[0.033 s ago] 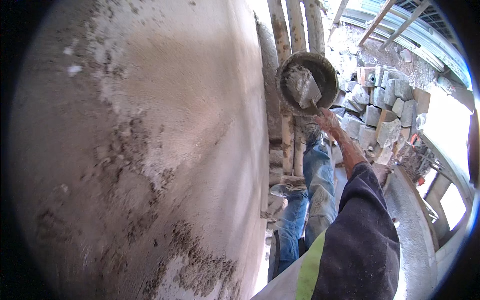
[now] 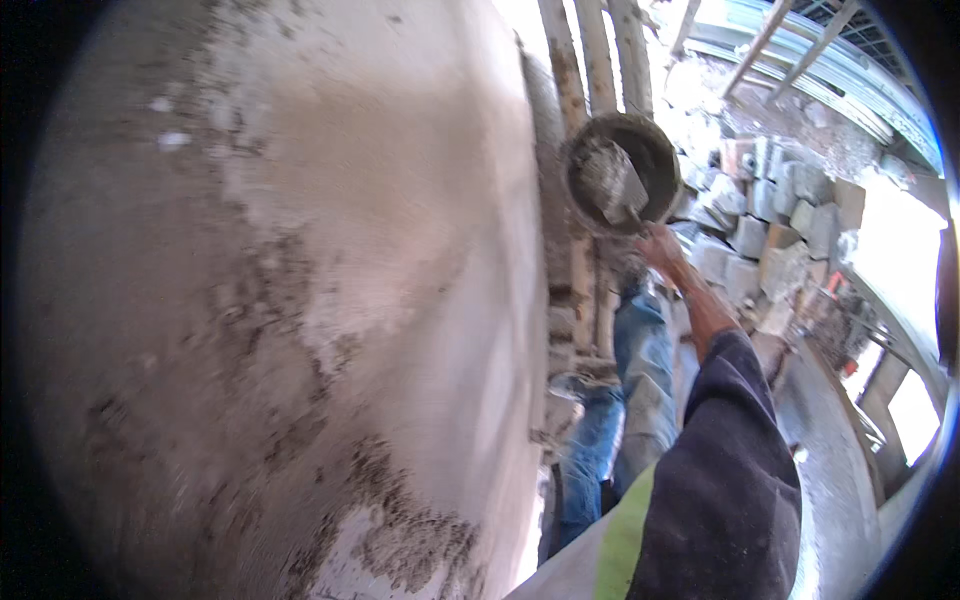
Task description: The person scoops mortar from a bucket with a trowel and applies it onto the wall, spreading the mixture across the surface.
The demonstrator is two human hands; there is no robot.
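My right hand (image 2: 660, 248) is closed round the handle of a trowel (image 2: 632, 194). The pale blade rests inside a round dark bucket (image 2: 665, 160), with a heap of wet grey mortar (image 2: 603, 172) on and beside it. The bucket stands on wooden poles beyond my feet. To my left rises a large wall (image 2: 400, 230) coated in plaster, smooth and pale in places, rough and brown in others. My left hand is outside the picture.
Several round wooden poles (image 2: 597, 60) form the platform beside the wall. A pile of broken blocks and bricks (image 2: 770, 220) lies to the right. Pale sheets (image 2: 790, 70) and slanting timbers (image 2: 745, 50) are at the far right. My legs in blue jeans (image 2: 640, 340) are below the bucket.
The whole view has shifted slightly, so the bucket, hand and wall edge appear a little farther right and lower. My grip on the trowel looks the same.
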